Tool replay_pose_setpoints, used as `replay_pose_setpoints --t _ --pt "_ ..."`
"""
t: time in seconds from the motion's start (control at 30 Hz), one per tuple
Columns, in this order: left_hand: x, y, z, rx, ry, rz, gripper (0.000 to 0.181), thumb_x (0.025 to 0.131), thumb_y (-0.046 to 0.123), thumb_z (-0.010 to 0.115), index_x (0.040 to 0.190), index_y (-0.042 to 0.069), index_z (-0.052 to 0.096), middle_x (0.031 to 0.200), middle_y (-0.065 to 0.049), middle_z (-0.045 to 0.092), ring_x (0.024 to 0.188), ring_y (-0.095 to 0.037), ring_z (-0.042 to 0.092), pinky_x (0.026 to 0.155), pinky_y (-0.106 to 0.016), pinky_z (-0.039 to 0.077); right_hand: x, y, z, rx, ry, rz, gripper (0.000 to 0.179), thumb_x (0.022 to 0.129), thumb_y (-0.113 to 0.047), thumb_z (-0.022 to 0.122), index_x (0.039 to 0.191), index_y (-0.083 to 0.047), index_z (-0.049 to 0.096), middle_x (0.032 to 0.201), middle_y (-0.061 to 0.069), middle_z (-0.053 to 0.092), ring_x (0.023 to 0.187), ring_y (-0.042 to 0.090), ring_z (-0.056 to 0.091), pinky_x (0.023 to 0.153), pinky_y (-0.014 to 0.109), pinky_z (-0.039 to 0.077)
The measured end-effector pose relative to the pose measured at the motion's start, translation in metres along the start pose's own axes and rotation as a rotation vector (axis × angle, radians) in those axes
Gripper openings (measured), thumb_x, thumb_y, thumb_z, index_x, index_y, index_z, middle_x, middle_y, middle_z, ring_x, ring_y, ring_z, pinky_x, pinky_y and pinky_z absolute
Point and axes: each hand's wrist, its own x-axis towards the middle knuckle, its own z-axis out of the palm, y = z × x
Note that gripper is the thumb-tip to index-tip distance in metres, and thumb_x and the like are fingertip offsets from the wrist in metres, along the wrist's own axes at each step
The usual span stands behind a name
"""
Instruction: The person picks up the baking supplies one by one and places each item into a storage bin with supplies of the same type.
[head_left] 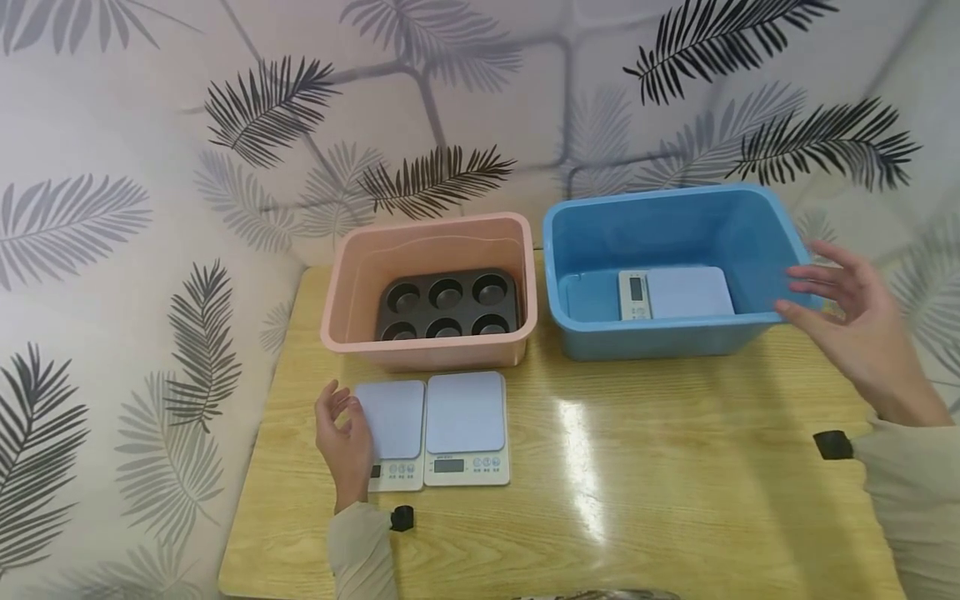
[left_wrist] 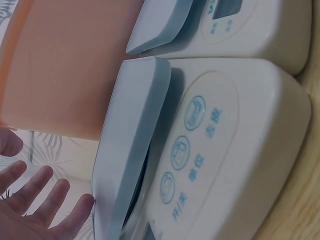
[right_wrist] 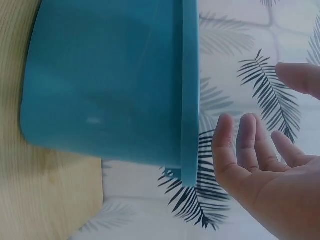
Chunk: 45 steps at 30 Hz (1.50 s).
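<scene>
My left hand (head_left: pixel 345 433), fingers loosely bent and holding nothing, hovers at the left edge of a white kitchen scale (head_left: pixel 390 417). In the left wrist view the little finger comes right up to the scale's platform (left_wrist: pixel 132 125). A second kitchen scale (head_left: pixel 467 412) lies directly to its right. At the right end of a blue plastic bin (head_left: pixel 660 340) is my right hand (head_left: pixel 855 321), fingers spread and thumb apart, with nothing in its grasp. The right wrist view shows a gap between these fingers and the bin's rim (right_wrist: pixel 190 100). Inside the blue bin lies another kitchen scale (head_left: pixel 688 292).
A pink plastic bin (head_left: pixel 442 357) stands behind the two scales and holds a dark muffin tin (head_left: pixel 448 304). Both bins sit towards the back of the wooden table (head_left: pixel 660 467). A leaf-patterned cloth (head_left: pixel 480 108) hangs behind and to the left.
</scene>
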Motion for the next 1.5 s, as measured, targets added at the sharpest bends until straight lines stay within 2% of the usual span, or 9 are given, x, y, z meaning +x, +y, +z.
replay_pose_setpoints --t 0.1,0.27,0.43,0.57,0.77,1.0,1.17,1.3,1.5 --pt "0.001 0.001 -0.001 0.003 -0.004 0.011 0.045 0.114 0.016 0.053 0.157 0.007 0.052 0.147 -0.018 0.063 0.137 -0.028 0.059 0.108 -0.045 0.050 -0.003 0.004 -0.005 -0.036 0.039 0.023 0.080 0.100 -0.001 0.076 0.167 -0.026 0.040 0.134 -0.027 0.062 0.121 -0.006 0.058 0.089 0.002 0.046" --pt "0.001 0.000 -0.001 0.002 -0.010 0.020 0.043 0.114 0.017 0.054 0.156 0.007 0.054 0.147 -0.017 0.064 0.136 -0.026 0.059 0.103 -0.031 0.048 -0.006 0.011 -0.010 -0.092 0.099 0.042 0.081 0.100 -0.007 0.077 0.168 -0.027 0.039 0.133 -0.029 0.061 0.117 -0.007 0.057 0.086 0.003 0.044" --pt "0.001 0.000 -0.002 0.000 -0.008 0.016 0.043 0.113 0.016 0.054 0.155 0.007 0.055 0.146 -0.016 0.065 0.135 -0.025 0.059 0.101 -0.026 0.048 -0.008 0.018 -0.014 -0.197 0.110 0.044 0.080 0.104 -0.019 0.075 0.171 -0.032 0.034 0.136 -0.030 0.055 0.116 -0.010 0.050 0.089 0.010 0.038" --pt "-0.001 0.000 -0.002 0.010 -0.006 0.017 0.043 0.113 0.016 0.054 0.155 0.006 0.055 0.145 -0.016 0.065 0.135 -0.024 0.059 0.105 -0.035 0.050 -0.009 0.026 -0.015 -0.222 0.122 0.078 0.078 0.106 -0.024 0.072 0.171 -0.033 0.031 0.135 -0.031 0.051 0.114 -0.011 0.047 0.093 0.010 0.038" --pt "-0.002 -0.002 0.000 0.005 -0.008 0.030 0.042 0.113 0.012 0.054 0.154 0.004 0.056 0.145 -0.018 0.065 0.135 -0.027 0.060 0.111 -0.053 0.051 -0.007 0.040 -0.014 -0.214 0.155 0.138 0.071 0.108 -0.026 0.067 0.171 -0.028 0.034 0.125 -0.036 0.046 0.110 -0.011 0.047 0.083 0.002 0.038" --pt "-0.002 -0.001 0.001 0.017 -0.010 0.034 0.041 0.112 0.011 0.054 0.153 0.006 0.057 0.144 -0.017 0.067 0.134 -0.026 0.061 0.110 -0.050 0.051 0.000 0.051 -0.009 -0.176 0.192 0.175 0.064 0.110 -0.020 0.059 0.170 -0.022 0.036 0.122 -0.031 0.044 0.106 -0.011 0.049 0.080 0.000 0.049" --pt "-0.002 -0.004 0.001 0.021 -0.023 0.034 0.042 0.112 0.012 0.055 0.153 0.006 0.057 0.145 -0.017 0.066 0.132 -0.024 0.061 0.110 -0.047 0.052 0.003 0.056 -0.007 -0.165 0.187 0.201 0.062 0.111 -0.021 0.057 0.170 -0.022 0.036 0.122 -0.031 0.045 0.106 -0.011 0.050 0.081 0.001 0.049" --pt "-0.002 -0.004 0.001 0.014 -0.026 0.035 0.042 0.112 0.012 0.055 0.153 0.006 0.057 0.145 -0.018 0.066 0.133 -0.026 0.061 0.112 -0.054 0.051 0.003 0.059 -0.007 -0.153 0.176 0.218 0.062 0.112 -0.023 0.057 0.170 -0.024 0.036 0.122 -0.030 0.045 0.109 -0.011 0.050 0.081 0.000 0.049" --pt "-0.003 -0.004 0.000 0.010 -0.024 0.041 0.040 0.112 0.010 0.054 0.152 0.006 0.058 0.144 -0.019 0.067 0.134 -0.030 0.061 0.114 -0.058 0.050 -0.001 0.075 -0.005 -0.090 0.139 0.120 0.056 0.115 -0.025 0.054 0.169 -0.027 0.041 0.134 -0.024 0.052 0.118 -0.007 0.055 0.081 0.002 0.052"
